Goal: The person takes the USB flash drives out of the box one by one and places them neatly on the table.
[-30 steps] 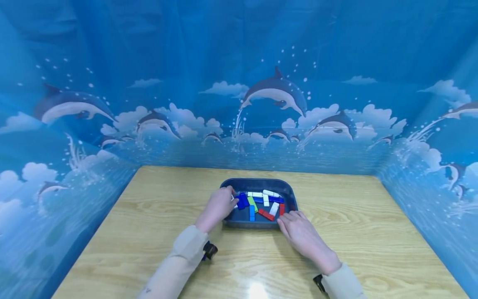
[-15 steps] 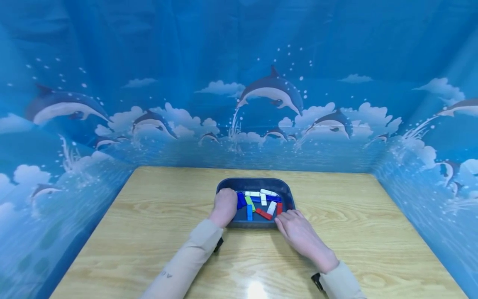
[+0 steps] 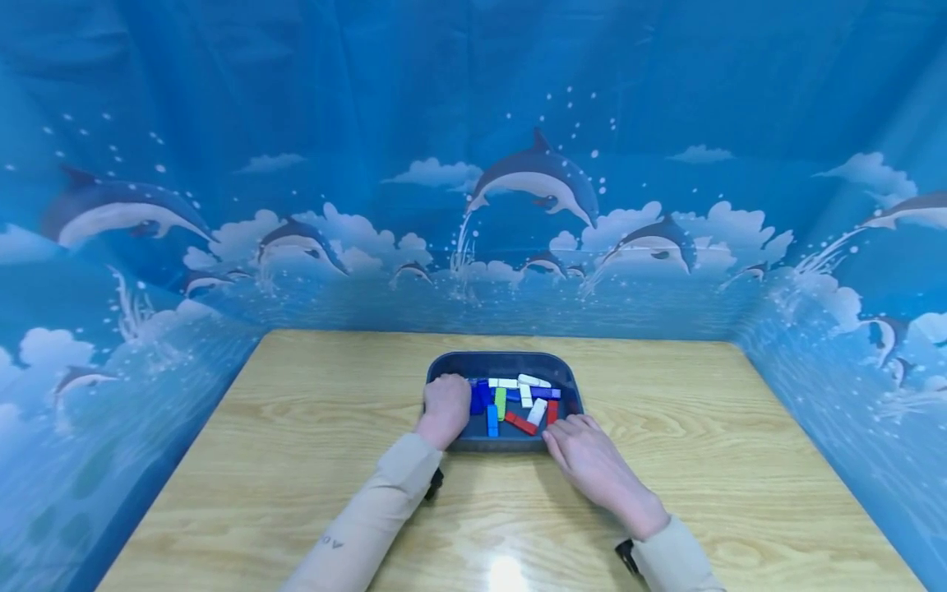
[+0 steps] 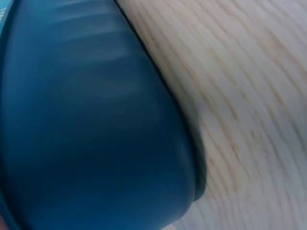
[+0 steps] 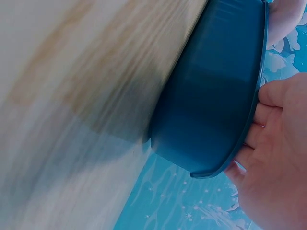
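Observation:
A dark blue tray [image 3: 510, 446] with rounded corners holds several small oblong bars: red [image 3: 521, 423], green [image 3: 501, 404], light blue [image 3: 492, 420], dark blue [image 3: 481, 396] and white [image 3: 538, 412]. My left hand [image 3: 447, 407] is at the tray's left end, knuckles up, its fingertips hidden; I cannot tell what they hold. Only the tray's outer wall [image 4: 96, 120] fills most of the left wrist view. At the front right corner my right hand [image 3: 595, 460] grips the rim. In the right wrist view its fingers [image 5: 254, 136] curl over the edge.
The tray stands on a wood-grain table [image 3: 333, 386], near its back edge. A blue curtain [image 3: 444, 123] printed with dolphins and clouds hangs behind the table and along both sides.
My left hand has gone from reaching into the tray to its left end, knuckles up. The green bar has turned more upright. My right hand stays at its corner.

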Demonstrator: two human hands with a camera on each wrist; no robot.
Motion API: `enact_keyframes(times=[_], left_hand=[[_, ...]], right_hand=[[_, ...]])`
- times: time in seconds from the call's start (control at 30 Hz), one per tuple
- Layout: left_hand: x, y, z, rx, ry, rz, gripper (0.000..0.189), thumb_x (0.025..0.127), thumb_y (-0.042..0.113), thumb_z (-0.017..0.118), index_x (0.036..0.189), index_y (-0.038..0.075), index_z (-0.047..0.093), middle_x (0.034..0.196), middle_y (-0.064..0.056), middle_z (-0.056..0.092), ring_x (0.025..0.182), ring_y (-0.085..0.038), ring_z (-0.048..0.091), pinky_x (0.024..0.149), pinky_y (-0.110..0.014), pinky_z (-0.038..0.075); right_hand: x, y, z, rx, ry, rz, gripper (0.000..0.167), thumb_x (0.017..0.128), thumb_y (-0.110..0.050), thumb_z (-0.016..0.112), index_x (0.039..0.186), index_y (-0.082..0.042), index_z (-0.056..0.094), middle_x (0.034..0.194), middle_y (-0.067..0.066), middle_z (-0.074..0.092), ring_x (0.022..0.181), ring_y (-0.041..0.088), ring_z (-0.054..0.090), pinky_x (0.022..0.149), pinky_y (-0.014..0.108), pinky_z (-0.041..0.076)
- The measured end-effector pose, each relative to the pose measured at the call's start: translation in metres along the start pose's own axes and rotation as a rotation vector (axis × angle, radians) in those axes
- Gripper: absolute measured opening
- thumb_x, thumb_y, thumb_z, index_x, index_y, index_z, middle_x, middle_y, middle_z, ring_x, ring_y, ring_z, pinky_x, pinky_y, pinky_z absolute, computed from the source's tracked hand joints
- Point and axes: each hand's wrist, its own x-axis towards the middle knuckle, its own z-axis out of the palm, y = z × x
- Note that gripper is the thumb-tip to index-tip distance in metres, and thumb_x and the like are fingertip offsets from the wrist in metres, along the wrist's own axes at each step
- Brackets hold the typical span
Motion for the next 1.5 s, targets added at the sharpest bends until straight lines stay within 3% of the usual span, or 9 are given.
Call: enact_keyframes(times=[0.27,0.5,0.63,0.87,1.03,1.2,1.37,1.5], left_hand=[[0.003,-0.001,0.001,-0.040,-0.059,-0.014,0.016,0.095,0.012,0.067,0.080,0.004,0.066,0.075,-0.008,0.067,0.071,-0.024,0.071,0.056,-0.036,0.059],[0.002,-0.004,0.001,-0.134,-0.051,-0.019,0.041,0.080,0.029,0.087,0.095,0.000,0.062,0.082,-0.014,0.069,0.076,-0.031,0.072,0.061,-0.041,0.060],[0.002,-0.004,0.000,-0.190,-0.059,-0.016,0.034,0.080,0.027,0.087,0.089,0.001,0.067,0.083,-0.014,0.071,0.076,-0.031,0.072,0.059,-0.041,0.059],[0.004,-0.007,0.001,-0.383,-0.051,-0.006,0.029,0.083,0.026,0.085,0.081,0.005,0.065,0.076,-0.010,0.069,0.072,-0.030,0.070,0.059,-0.042,0.058],[0.006,-0.011,-0.002,-0.516,-0.032,0.006,0.031,0.081,0.027,0.086,0.075,0.011,0.059,0.067,0.000,0.059,0.060,-0.018,0.056,0.055,-0.034,0.047],[0.003,-0.015,-0.011,-0.621,0.003,0.038,0.027,0.080,0.024,0.087,0.078,0.011,0.063,0.065,0.002,0.062,0.055,-0.010,0.051,0.052,-0.024,0.039],[-0.004,-0.018,-0.022,-0.728,-0.039,0.029,0.020,0.082,0.020,0.085,0.085,0.008,0.070,0.072,-0.002,0.072,0.062,-0.010,0.064,0.058,-0.026,0.050],[-0.009,-0.019,-0.029,-0.779,-0.071,0.005,0.024,0.084,0.022,0.083,0.102,0.008,0.074,0.081,-0.004,0.076,0.069,-0.014,0.071,0.066,-0.032,0.058]], right_hand=[[0.001,0.000,-0.001,-0.001,-0.009,0.004,0.020,0.104,-0.017,0.057,0.096,-0.008,0.073,0.090,0.000,0.071,0.091,0.019,0.064,0.104,0.047,0.046],[0.001,-0.001,-0.001,0.003,-0.023,0.016,0.022,0.104,-0.018,0.056,0.101,-0.007,0.074,0.096,0.003,0.073,0.097,0.022,0.066,0.108,0.049,0.044],[0.001,-0.001,-0.001,0.002,-0.015,0.010,0.021,0.104,-0.018,0.057,0.100,-0.007,0.074,0.094,0.002,0.073,0.096,0.022,0.066,0.107,0.048,0.044],[0.001,-0.001,0.000,-0.004,-0.010,0.012,0.022,0.104,-0.018,0.057,0.102,-0.006,0.075,0.096,0.003,0.074,0.097,0.022,0.066,0.107,0.049,0.044],[0.001,-0.001,0.000,-0.007,-0.007,0.013,0.021,0.104,-0.018,0.057,0.101,-0.006,0.075,0.095,0.002,0.073,0.095,0.021,0.066,0.107,0.048,0.045],[0.001,-0.001,0.000,-0.008,-0.004,0.017,0.021,0.104,-0.018,0.058,0.099,-0.007,0.075,0.093,0.001,0.073,0.093,0.020,0.065,0.106,0.048,0.045],[0.001,-0.002,-0.001,-0.006,-0.015,0.025,0.022,0.104,-0.019,0.057,0.101,-0.007,0.075,0.096,0.003,0.074,0.096,0.021,0.066,0.107,0.049,0.044],[0.001,-0.002,-0.001,-0.001,-0.015,0.027,0.022,0.104,-0.018,0.057,0.101,-0.006,0.075,0.096,0.003,0.074,0.097,0.022,0.066,0.108,0.049,0.044]])
